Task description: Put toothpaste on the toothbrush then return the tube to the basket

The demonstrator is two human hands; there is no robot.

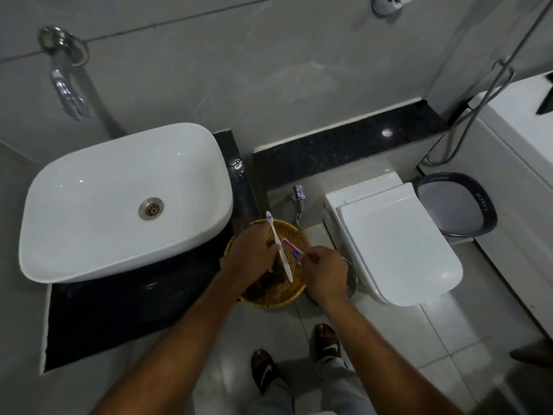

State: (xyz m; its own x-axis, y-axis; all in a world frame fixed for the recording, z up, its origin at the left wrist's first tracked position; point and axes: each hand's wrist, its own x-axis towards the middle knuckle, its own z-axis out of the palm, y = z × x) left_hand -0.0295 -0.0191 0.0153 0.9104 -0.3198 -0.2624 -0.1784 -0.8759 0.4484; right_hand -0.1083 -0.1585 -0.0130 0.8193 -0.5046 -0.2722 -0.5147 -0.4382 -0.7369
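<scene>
My left hand (250, 253) grips a white toothbrush (276, 238) by the middle of its handle, its blue-and-white bristle head pointing away from me. My right hand (324, 269) pinches one end of a small red, white and blue toothpaste tube (291, 248), which lies across the toothbrush handle. Both hands hover over a round woven wicker basket (276, 296) that sits at the right end of the dark counter. A dark brown packet (270, 278) lies inside the basket, partly hidden by my hands.
A white basin (104, 205) sits on the dark counter (119, 313) to the left, below a chrome wall tap (70, 94). To the right stand a closed white toilet (398, 241), a dark blue tub (457, 205) and a small wall valve (298, 199). My sandalled feet (294, 357) are on the tiled floor.
</scene>
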